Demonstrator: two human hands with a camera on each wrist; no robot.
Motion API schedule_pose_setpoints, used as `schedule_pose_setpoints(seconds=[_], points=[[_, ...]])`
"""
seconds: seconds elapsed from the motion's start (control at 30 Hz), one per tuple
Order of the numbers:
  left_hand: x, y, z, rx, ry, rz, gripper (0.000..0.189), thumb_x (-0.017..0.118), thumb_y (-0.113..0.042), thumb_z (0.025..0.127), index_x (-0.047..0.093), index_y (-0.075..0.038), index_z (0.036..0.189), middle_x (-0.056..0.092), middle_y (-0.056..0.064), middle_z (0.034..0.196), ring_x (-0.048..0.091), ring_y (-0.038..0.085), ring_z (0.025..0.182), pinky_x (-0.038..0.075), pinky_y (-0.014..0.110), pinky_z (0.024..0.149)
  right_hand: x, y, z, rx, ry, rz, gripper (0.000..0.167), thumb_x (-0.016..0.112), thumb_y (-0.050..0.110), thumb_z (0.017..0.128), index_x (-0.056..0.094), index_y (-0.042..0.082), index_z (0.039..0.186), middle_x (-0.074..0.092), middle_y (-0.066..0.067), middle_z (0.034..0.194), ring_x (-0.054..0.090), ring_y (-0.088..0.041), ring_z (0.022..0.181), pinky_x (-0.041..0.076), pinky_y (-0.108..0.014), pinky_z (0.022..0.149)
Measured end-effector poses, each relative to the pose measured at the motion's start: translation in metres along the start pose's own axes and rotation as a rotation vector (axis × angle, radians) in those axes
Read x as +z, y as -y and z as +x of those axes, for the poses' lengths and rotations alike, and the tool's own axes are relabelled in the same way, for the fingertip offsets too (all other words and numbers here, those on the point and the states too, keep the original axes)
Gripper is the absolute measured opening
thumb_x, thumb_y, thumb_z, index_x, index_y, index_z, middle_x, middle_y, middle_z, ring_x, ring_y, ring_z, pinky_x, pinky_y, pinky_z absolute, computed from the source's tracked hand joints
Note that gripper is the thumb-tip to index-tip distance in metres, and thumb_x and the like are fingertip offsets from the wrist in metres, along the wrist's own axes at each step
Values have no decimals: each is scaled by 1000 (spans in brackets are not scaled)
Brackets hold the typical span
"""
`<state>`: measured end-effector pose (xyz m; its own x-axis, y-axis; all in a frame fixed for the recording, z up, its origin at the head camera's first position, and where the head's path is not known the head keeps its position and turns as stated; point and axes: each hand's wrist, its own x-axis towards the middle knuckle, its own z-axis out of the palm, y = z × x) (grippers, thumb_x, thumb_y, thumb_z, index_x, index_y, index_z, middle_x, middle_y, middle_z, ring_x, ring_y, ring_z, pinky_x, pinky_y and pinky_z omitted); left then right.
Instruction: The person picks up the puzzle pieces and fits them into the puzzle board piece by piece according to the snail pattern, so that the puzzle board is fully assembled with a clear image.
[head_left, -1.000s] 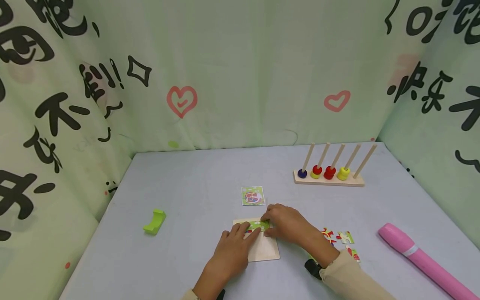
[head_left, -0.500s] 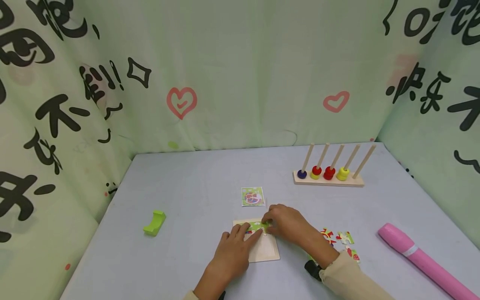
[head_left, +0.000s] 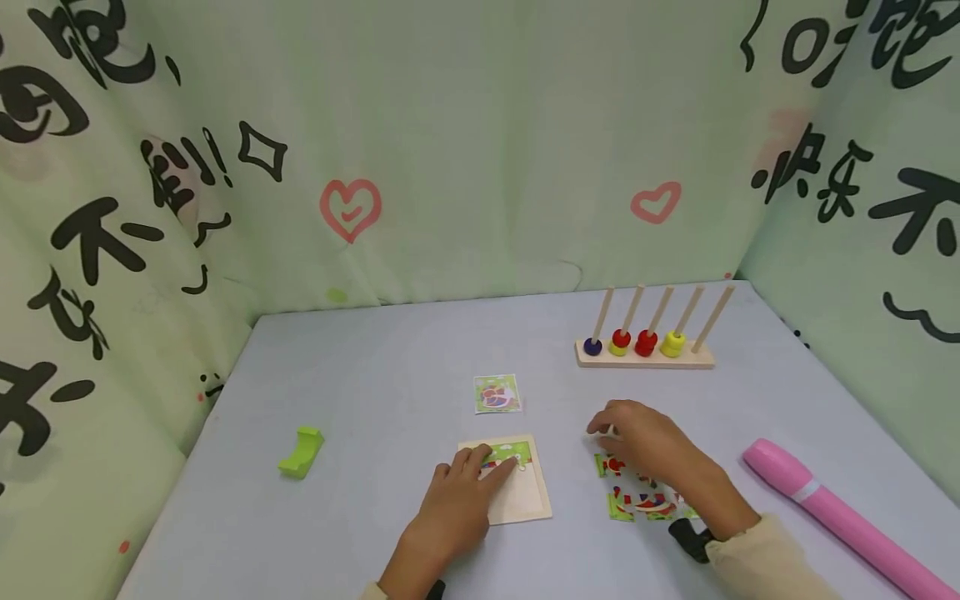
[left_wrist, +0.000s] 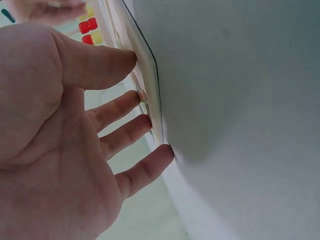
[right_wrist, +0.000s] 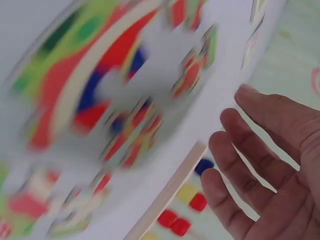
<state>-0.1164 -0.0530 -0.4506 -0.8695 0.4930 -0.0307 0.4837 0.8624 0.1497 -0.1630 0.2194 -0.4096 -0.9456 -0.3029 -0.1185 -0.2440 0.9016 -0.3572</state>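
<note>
Your puzzle was only begun, as far as I could judge. A green strip of pieces (head_left: 519, 452) lay along the far edge of the wooden board (head_left: 521, 502); your fingers hid its left part, so I could not tell how many pieces made it up, or whether that corner was filled. The rest of the board that showed was bare wood, so most of the picture was probably left to do.

Your left hand (head_left: 459, 498) rested on the board, fingers fairly straight and a little apart, thumb held away from them, pinching nothing that showed. Your right hand (head_left: 648, 435) hung near the loose pieces (head_left: 621, 507), its fingers spread and slightly bent, with nothing between them.

Those loose pieces lay scattered on the table (head_left: 375, 375) to the right of the board, some hidden by your hand and wrist, so I could not count them. The small picture card (head_left: 497, 393), perhaps the pattern to match, lay beyond the board and apart from it.
</note>
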Motion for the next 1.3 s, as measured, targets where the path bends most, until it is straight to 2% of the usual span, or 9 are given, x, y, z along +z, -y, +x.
schedule_pose_setpoints(seconds=[0.17, 0.3, 0.4, 0.6, 0.73, 0.97, 1.13, 1.3], points=[[-1, 4, 0, 22, 0, -2, 62, 64, -2, 93, 56, -29, 148, 46, 5, 145, 43, 28, 133, 43, 44, 93, -4, -22, -16, 33, 51, 56, 22, 81, 10, 88, 78, 8, 109, 69, 1, 100, 62, -19, 91, 56, -44, 84], [-2, 2, 0, 23, 1, -5, 51, 60, -11, 101, 55, -28, 149, 46, 5, 145, 43, 28, 133, 43, 45, 94, 1, -25, -21, 31, 93, 76, 29, 85, 15, 85, 78, 9, 112, 68, 3, 104, 61, -17, 94, 55, -44, 87], [-2, 3, -1, 27, -5, -18, 46, 60, -20, 104, 55, -27, 149, 46, 5, 147, 43, 28, 134, 44, 45, 96, 5, -25, -20, 8, 94, 55, 32, 87, 17, 83, 78, 10, 112, 66, 5, 102, 60, -15, 93, 55, -44, 88], [0, 10, -4, 47, 20, -120, 49, 60, -28, 104, 51, -24, 152, 43, 7, 153, 40, 28, 140, 41, 49, 103, 8, -24, -19, -4, 82, 45, 31, 88, 16, 81, 78, 9, 109, 65, 6, 99, 60, -16, 93, 55, -44, 89], [-4, 20, -12, 46, 49, -189, 55, 61, -30, 104, 47, -15, 155, 37, 6, 162, 34, 27, 148, 36, 51, 109, 9, -23, -19, 2, 84, 47, 30, 88, 15, 81, 78, 9, 109, 64, 6, 98, 60, -15, 92, 56, -43, 88], [-7, 39, -27, 48, 62, -219, 63, 63, -31, 103, 41, -5, 157, 36, 5, 164, 35, 24, 149, 36, 48, 109, 6, -23, -18, 1, 98, 46, 30, 87, 15, 82, 78, 8, 110, 66, 4, 101, 62, -18, 95, 55, -46, 91], [-6, 42, -26, 46, 61, -256, 70, 68, -35, 99, 41, -6, 157, 36, 4, 164, 35, 23, 149, 35, 47, 109, 7, -20, -14, -21, 81, 47, 29, 86, 16, 84, 78, 6, 109, 68, 1, 103, 63, -20, 96, 54, -48, 92], [-7, 41, -25, 7, 94, -223, 75, 71, -38, 96, 41, -8, 157, 37, 2, 164, 36, 21, 148, 36, 48, 109, 11, -11, -8, -70, 61, 71, 28, 85, 14, 84, 76, 3, 109, 70, -1, 104, 63, -21, 95, 55, -47, 90]])
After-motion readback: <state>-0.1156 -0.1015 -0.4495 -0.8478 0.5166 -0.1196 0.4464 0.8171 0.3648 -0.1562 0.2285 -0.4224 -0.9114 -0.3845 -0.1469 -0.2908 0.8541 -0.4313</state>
